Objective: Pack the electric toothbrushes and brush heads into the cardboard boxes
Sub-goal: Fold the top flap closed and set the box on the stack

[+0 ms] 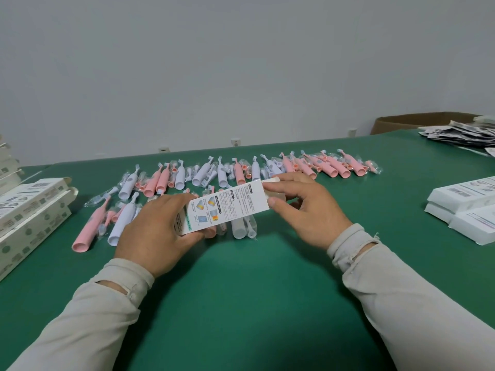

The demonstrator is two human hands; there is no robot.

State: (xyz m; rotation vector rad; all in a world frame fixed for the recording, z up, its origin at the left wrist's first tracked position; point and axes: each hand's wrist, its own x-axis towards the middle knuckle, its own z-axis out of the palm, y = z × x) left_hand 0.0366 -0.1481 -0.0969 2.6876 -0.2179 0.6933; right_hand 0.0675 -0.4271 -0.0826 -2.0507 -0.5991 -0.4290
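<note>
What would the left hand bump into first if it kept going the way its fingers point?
Probably the printed box that the left hand already grips; past it, likely the toothbrushes, though depth is unclear.

A green table surface (241, 303) is seen filling the lower half of the view, its far edge running up towards the right. Behind it a plain pale grey wall (241, 62) is shown. Low on that wall, just above the table's far edge, three white wall sockets are set: one at the left (162, 150), one near the middle (235, 142) and one further right (351, 132). At the far right, beyond the table edge, a large brown carton (417, 121) is partly seen, its open top facing up. On the table's far right corner a loose heap of printed leaflets (460, 133) is piled, dark and white; their print is too small to be read.
</note>
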